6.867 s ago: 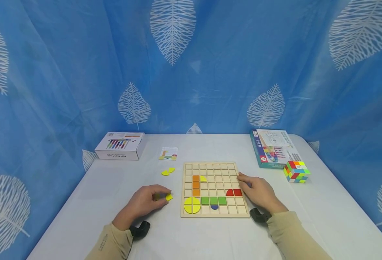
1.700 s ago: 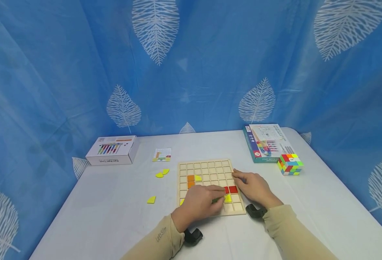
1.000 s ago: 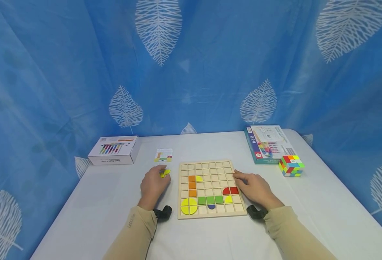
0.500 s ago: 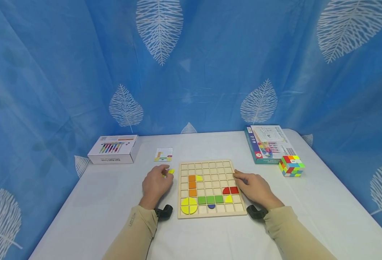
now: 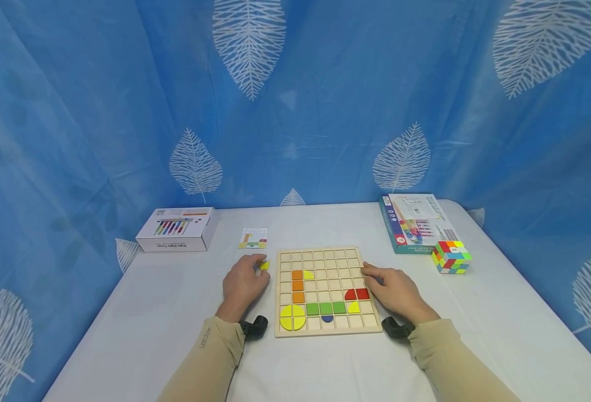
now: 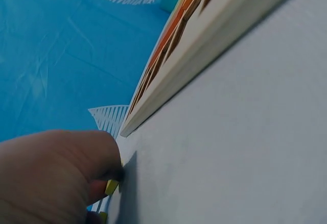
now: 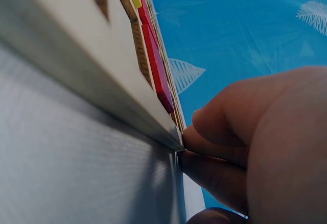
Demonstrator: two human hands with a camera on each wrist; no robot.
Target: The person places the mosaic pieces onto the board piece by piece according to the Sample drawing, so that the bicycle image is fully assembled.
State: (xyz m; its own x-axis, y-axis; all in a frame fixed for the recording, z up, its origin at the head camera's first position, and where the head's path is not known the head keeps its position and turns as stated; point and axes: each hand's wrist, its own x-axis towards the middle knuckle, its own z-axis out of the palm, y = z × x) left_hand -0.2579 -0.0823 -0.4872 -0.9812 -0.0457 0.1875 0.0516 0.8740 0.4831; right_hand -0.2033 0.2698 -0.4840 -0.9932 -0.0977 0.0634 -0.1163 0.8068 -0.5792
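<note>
My left hand (image 5: 244,282) is left of the wooden grid board (image 5: 334,330), thumb and index finger pinching a yellow quarter-circle tile (image 5: 264,266). In the left wrist view that yellow tile (image 6: 111,187) sticks out under the fingers, and a sliver of a second yellow piece (image 6: 103,217) shows below. My right hand (image 5: 398,291) rests at the board's right edge; the right wrist view has its fingertips (image 7: 190,134) right against that edge. On the board lie orange squares (image 5: 297,285), green squares (image 5: 325,309), red pieces (image 5: 363,293), yellow quarter-circles (image 5: 292,317) and a blue half-circle (image 5: 327,319).
A small pattern card (image 5: 253,238) lies behind the left hand. At the back left stands a white box (image 5: 174,230). A flat teal-sided box (image 5: 416,223) and a multicoloured puzzle cube (image 5: 451,257) sit at the back right. A blue curtain (image 5: 325,111) hangs behind the table.
A yellow quarter-circle has been added below the red pieces. My left hand has come back from the board to the loose yellow tiles, which shifted slightly right. The right hand stays put.
</note>
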